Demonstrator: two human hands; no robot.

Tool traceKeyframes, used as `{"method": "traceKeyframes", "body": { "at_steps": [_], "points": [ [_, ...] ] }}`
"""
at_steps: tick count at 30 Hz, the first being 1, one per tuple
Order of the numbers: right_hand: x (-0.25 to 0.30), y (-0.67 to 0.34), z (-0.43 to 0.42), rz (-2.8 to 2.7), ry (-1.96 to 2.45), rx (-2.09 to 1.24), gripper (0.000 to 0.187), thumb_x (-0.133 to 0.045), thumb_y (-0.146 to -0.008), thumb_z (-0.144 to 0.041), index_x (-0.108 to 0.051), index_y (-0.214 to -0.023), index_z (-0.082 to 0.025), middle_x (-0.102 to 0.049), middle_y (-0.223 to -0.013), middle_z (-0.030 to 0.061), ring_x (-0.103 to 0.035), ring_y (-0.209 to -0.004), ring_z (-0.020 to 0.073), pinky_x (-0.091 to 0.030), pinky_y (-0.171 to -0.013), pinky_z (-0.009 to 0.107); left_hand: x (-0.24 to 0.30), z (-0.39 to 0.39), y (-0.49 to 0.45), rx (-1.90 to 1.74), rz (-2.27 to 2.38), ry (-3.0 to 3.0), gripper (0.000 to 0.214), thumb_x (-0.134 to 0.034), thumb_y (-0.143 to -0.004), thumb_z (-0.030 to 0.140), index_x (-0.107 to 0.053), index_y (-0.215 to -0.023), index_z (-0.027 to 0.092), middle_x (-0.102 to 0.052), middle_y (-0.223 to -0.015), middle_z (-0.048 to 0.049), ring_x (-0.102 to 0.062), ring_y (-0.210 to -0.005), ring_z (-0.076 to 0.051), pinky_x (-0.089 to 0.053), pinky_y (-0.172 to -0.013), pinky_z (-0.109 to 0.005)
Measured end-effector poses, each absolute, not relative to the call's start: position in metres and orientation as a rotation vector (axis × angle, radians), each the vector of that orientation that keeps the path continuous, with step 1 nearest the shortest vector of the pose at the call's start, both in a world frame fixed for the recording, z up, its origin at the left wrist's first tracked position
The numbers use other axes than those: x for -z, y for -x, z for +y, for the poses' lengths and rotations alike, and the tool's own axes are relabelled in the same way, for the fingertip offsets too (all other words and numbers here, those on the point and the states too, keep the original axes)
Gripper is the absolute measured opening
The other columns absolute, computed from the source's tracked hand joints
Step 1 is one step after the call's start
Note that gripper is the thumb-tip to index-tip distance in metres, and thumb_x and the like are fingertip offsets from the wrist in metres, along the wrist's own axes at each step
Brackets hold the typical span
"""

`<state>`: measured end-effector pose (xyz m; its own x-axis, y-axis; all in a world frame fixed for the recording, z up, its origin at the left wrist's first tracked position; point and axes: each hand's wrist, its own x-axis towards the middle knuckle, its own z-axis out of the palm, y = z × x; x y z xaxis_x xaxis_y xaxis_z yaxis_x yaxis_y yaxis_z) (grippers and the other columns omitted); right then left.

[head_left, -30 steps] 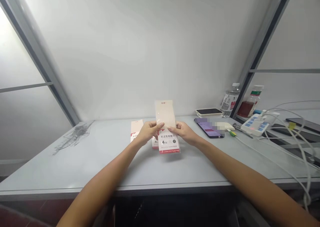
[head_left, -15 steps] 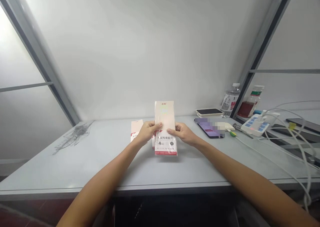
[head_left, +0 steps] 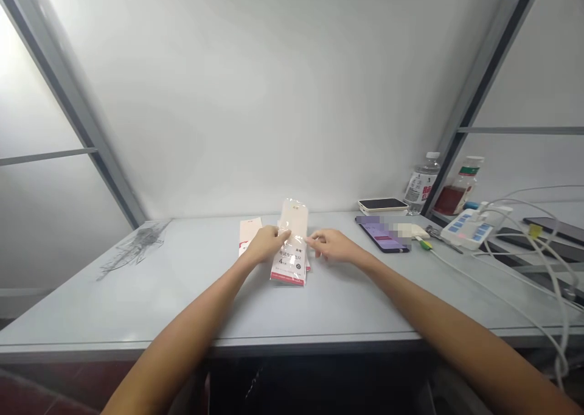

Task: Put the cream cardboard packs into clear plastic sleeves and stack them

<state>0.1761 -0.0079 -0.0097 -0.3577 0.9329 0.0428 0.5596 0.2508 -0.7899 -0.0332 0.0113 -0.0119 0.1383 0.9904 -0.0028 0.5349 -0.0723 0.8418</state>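
A clear plastic packet of a ruler set (head_left: 292, 238), with a pale pink and white card and a red strip along its bottom, stands tilted over the table, its top leaning right. My left hand (head_left: 267, 243) is closed on its left edge, thumb across the front. At the right edge, my right hand (head_left: 333, 244) has curled fingers, with thumb and index tips pinched against the packet. A second pink packet (head_left: 249, 231) lies on the table behind my left hand, partly hidden. Another packet's red corner (head_left: 308, 269) shows behind the held one.
On the right are a purple-screened phone (head_left: 381, 233), another phone (head_left: 383, 205), a water bottle (head_left: 422, 184), a jar of dark red liquid (head_left: 456, 190) and a power strip (head_left: 472, 227) with white cables. Black mesh (head_left: 141, 244) lies left on the grey table (head_left: 182, 311).
The held packet has moved down and left and now tilts, its top to the right. My right thumb has left the packet's front, and that hand now meets its right edge.
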Motion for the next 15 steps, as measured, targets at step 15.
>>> {"method": "traceKeyframes", "body": {
  "at_steps": [15],
  "points": [
    [0.021,-0.216,0.020,-2.038,2.228,-0.085,0.045,-0.046,-0.081,-0.049,-0.056,-0.105,-0.011,-0.053,-0.113,0.0201,-0.053,-0.100,0.0312,-0.041,-0.074,0.038,-0.008,0.034,0.086,-0.174,2.284,-1.863,0.054,-0.053,-0.056,0.071,-0.056,-0.069,0.018,-0.065,-0.075,-0.0113,-0.060,-0.067,-0.026,-0.040,-0.057,-0.032]
  ]
}}
